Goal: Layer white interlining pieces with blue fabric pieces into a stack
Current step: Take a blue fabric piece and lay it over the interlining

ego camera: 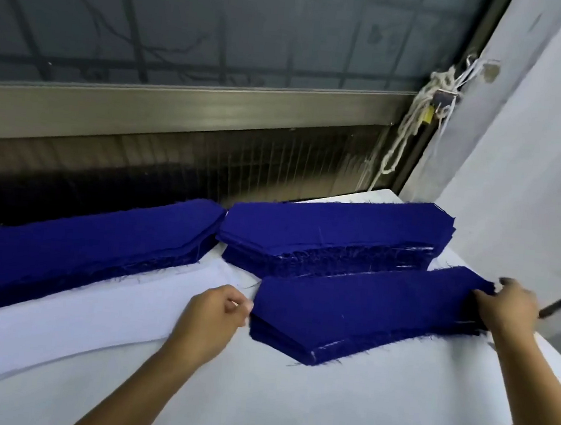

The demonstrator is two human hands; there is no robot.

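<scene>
A low stack of blue fabric pieces (359, 309) lies nearest me on the white table, thin white layers showing at its front edge. My left hand (214, 315) touches its left end, fingers curled at the edge. My right hand (506, 306) pinches the top blue piece at the stack's right end. Behind it sits a taller blue stack (331, 237). A long blue stack (80, 244) stretches to the left. White interlining sheets (73, 322) lie flat in front of the long stack.
The white table surface (322, 404) runs to an edge on the right. A window with a metal frame (179, 106) stands right behind the stacks. White cord (415, 115) hangs at the window's corner beside a white wall (535, 151).
</scene>
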